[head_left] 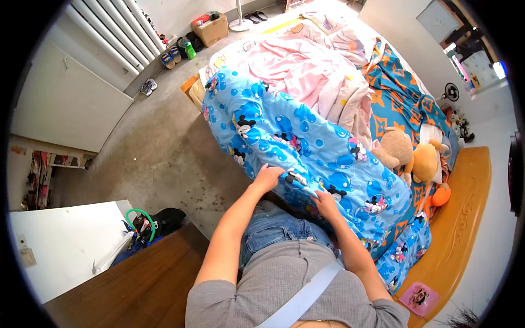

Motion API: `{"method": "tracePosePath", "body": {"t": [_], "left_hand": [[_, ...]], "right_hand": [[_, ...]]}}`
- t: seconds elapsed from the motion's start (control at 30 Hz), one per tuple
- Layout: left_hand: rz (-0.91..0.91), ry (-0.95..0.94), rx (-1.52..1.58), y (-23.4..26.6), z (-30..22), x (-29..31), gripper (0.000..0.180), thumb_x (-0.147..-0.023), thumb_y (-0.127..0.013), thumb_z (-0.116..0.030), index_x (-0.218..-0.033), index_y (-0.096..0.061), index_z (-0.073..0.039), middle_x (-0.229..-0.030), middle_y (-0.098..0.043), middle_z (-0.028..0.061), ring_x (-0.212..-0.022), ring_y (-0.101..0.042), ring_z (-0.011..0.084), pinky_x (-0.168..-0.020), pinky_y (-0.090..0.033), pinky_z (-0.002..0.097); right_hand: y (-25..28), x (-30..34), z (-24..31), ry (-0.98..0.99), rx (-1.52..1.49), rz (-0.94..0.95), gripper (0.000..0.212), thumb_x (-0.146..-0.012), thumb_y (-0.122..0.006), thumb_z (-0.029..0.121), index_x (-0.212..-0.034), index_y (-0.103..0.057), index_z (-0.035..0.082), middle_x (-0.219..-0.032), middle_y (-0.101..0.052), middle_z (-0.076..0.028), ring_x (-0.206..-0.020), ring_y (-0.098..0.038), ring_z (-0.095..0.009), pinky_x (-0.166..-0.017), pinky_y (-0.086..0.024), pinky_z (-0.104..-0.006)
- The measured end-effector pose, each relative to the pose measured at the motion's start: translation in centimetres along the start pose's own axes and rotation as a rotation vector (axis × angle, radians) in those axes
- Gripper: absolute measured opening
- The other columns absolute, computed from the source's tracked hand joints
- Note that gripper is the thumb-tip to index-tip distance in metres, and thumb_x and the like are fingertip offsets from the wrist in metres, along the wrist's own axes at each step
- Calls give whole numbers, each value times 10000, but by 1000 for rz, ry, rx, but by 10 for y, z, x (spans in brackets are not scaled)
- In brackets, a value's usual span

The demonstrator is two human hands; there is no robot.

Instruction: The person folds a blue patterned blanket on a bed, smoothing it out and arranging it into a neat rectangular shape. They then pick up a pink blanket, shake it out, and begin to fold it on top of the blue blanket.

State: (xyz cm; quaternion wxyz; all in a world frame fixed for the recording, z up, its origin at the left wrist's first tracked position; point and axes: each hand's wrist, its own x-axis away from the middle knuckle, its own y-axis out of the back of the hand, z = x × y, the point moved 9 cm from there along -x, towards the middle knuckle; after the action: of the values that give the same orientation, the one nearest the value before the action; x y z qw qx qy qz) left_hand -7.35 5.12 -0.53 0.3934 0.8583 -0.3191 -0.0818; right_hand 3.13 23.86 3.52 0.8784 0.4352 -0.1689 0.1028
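A light-blue quilt [306,139] printed with bubbles and cartoon mice lies across the near side of the bed, its near edge hanging at my legs. My left hand [269,177] is closed on that edge, fingers curled into the cloth. Closer to the headboard, my right hand [326,205] pinches the same edge, and a fold of fabric runs between the two hands. Beyond the quilt lies a crumpled pink blanket [295,63]. A teal and orange patterned sheet [391,109] shows beneath, toward the headboard.
Plush toys [424,163] and an orange ball [441,194] rest by the wooden headboard [465,218]. A blue pillow [402,254] lies at the near right. Behind me on the left stands a dark wooden surface [147,279]. A cardboard box [210,30] and shoes [168,60] sit along the far wall.
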Motion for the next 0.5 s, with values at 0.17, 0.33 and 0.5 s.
{"method": "tracePosePath", "body": {"t": [0.17,0.33,0.5], "left_hand": [[261,-107,-297,34,1,-1,240,-747,-528,-79,-952,-643,-126,-938,-658,114,-897,-623,316,-754,-475,447],[179,-110,-163,63,-20,-5,186,-766,-556,-140,-925,-649,-116,-891,-655,127,-851,-620,330,-711,-481,450],[221,-28,-129,18,27,38,168,-783,-573,-176,-918,-653,-115,-872,-656,120,-841,-615,328,-727,-478,456]], "right_hand": [[-9,-5,37,84,43,-79,235,-846,-576,203,-1049,-625,95,-906,-634,-187,-848,-595,-392,-716,-472,-443],[-1,3,28,142,-23,-252,238,-840,-577,189,-1058,-631,111,-909,-643,-161,-850,-599,-387,-723,-477,-448],[-53,22,17,51,89,-72,204,-809,-609,196,-990,-641,108,-868,-651,-155,-822,-612,-372,-699,-476,-469]]}}
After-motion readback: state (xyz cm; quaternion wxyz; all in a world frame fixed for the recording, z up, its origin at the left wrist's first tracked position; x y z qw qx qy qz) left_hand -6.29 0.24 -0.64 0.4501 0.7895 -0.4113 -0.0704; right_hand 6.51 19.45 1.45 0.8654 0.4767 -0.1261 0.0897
